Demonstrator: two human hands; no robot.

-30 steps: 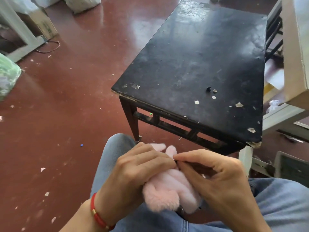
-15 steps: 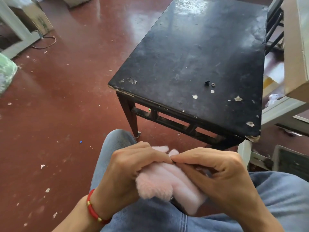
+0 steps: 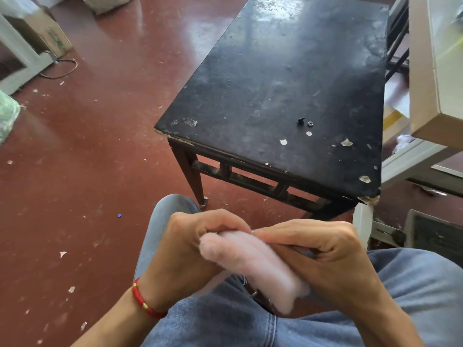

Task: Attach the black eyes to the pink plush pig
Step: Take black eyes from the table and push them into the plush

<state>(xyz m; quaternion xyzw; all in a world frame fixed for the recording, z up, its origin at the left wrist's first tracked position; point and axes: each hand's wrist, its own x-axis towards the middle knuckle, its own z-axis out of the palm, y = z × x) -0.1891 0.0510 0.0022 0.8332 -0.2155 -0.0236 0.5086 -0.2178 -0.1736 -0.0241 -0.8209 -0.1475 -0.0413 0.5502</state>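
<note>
Item: one soft pink plush pig (image 3: 253, 256), held over the lap, near centre. Left hand (image 3: 190, 249) curled closed on its left end; right hand (image 3: 323, 256) closed on its right side, fingertips pinching the top edge.

On the worn black wooden table (image 3: 250, 78), far right: one black stemmed eye (image 3: 301, 120), one small ring washer (image 3: 310, 124) just beside it.

Risk: both could roll off if the table is knocked; a pinch through thick fur may seat an eye crooked.
</note>
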